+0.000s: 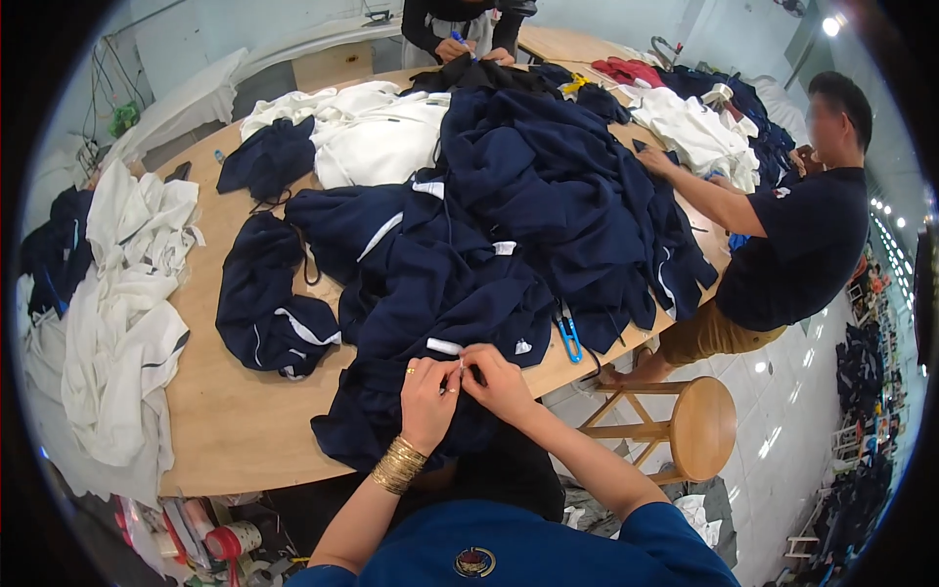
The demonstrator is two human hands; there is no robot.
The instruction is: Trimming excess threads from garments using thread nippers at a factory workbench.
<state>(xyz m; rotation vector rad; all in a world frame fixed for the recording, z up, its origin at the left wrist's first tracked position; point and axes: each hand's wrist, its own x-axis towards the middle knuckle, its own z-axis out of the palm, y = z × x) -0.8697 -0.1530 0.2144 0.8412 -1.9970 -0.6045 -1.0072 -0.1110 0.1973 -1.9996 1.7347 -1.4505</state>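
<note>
Two hands meet over a dark blue garment (367,396) at the near edge of the bench (210,421)!
Here's the left hand (426,399), bangles below it, fingertips pressed in against those of the right hand (499,383); both sets of fingers pinch a small pale bit (461,362), too tiny to make out, just above the cloth. A white tag (444,346) lies right beside the fingertips, blue snips (569,335) rest off to the right, and a wooden stool (704,416) stands beyond the bench's edge.

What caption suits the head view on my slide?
Left-hand grip beside right-hand grip above navy garments on a table, blue snips nearby.
</note>
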